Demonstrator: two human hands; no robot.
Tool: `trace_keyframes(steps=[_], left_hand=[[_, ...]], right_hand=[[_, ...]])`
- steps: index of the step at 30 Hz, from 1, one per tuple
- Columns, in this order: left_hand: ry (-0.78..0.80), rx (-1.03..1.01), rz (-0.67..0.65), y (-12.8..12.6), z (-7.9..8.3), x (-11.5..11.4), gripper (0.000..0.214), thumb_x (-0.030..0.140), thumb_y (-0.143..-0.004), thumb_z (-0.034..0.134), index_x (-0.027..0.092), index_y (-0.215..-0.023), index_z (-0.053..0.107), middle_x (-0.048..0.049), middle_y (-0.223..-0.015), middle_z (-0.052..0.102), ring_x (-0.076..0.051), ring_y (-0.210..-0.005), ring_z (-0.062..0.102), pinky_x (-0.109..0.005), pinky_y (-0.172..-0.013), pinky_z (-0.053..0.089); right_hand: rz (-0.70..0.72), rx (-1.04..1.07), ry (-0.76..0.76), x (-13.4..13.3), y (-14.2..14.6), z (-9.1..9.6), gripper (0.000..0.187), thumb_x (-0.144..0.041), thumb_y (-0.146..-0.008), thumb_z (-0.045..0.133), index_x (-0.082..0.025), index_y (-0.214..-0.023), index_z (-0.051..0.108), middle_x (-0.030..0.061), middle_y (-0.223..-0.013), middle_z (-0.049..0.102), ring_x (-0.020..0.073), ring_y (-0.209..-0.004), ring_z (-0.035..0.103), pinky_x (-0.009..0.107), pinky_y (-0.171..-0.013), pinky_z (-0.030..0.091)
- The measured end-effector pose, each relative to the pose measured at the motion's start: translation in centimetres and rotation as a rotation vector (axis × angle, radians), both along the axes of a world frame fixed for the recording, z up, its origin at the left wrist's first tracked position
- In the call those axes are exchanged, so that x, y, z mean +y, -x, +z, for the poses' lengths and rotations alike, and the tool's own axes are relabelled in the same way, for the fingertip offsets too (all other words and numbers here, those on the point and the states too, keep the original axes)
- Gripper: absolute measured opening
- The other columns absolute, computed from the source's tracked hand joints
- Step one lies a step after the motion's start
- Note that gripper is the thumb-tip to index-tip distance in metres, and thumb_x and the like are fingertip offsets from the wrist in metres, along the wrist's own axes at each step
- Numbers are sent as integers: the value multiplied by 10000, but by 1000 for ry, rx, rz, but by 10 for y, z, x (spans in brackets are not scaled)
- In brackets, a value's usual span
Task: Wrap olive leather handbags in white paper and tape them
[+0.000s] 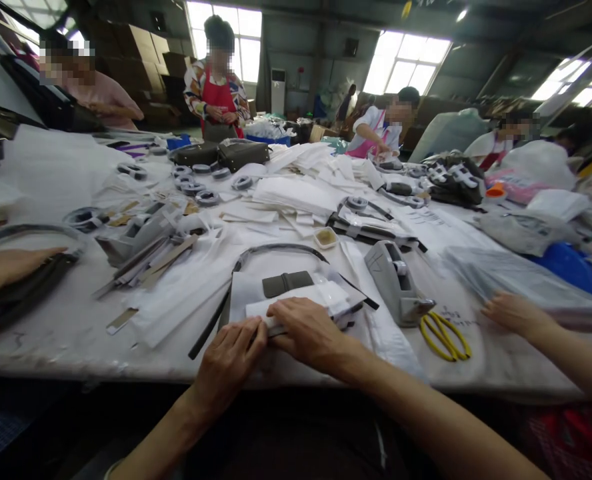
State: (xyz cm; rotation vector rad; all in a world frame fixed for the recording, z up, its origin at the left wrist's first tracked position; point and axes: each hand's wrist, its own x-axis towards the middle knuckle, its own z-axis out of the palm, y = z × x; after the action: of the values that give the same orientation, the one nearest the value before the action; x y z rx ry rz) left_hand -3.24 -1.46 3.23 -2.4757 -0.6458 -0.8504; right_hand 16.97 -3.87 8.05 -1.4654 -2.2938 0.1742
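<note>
A small dark olive bag (289,283) lies flat in front of me, partly covered by white wrapping paper (331,293). Its long dark strap (276,249) arches around it on the table. My right hand (309,333) is closed over the near edge of the paper, thumb tucked under. Beside it, my left hand (233,353) has its fingers bent and pressed together at the left end of the same edge. The hands touch or nearly touch, and their fingertips are partly hidden. Close to the right stand a grey tape dispenser (393,283) and yellow-handled scissors (446,337).
Paper strips (161,260), another dispenser (136,233), tape rolls (193,187) and a small dish (326,237) lie beyond. A co-worker's hand (516,313) touches clear plastic bags (526,280) at right; another person's hand (21,270) rests on a dark bag at left. Several people work across the table.
</note>
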Motion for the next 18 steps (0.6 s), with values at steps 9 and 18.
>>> trace_keyframes(steps=[9, 18], left_hand=[[122, -157, 6, 19, -16, 7, 341, 93, -942, 505, 147, -1271, 580, -100, -1115, 713, -222, -1004, 676, -364, -934, 469], [168, -217, 12, 19, -15, 10, 463, 122, -904, 610, 159, -1359, 528, -104, -1119, 714, -240, -974, 675, -374, -902, 482]], right_hand=[[-613, -189, 24, 15, -165, 27, 132, -294, -855, 650, -226, -762, 716, 36, -824, 724, 196, -750, 656, 299, -693, 466], [-592, -137, -128, -35, -181, -78, 370, -120, -892, 408, -131, -1155, 668, 174, -1244, 656, 289, -1176, 603, 451, -969, 514]])
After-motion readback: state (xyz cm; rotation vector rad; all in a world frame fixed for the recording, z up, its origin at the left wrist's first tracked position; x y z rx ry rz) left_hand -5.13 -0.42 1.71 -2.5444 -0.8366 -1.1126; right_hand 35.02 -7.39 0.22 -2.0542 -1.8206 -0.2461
